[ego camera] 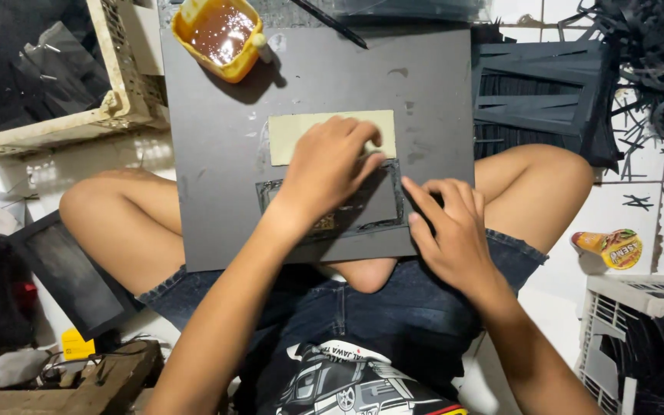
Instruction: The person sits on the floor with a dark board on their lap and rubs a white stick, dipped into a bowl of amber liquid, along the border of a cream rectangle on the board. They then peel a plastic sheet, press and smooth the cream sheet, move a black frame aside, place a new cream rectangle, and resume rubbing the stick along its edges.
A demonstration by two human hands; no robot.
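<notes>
Two hands work: left hand [330, 170] lies flat, open, on the cream card [298, 135]; right hand [447, 227], fingers half curled, pins the dark board [217, 154] at its lower right edge. I think the wet glue may smear, and the yellow glue cup [217, 34] at the far left corner could tip.

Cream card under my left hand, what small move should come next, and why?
Probably slide the cream card down onto the glue-edged black panel. The left hand lies flat across both, the right hand steadies the panel's right edge, and the card sits mostly above the panel.
</notes>
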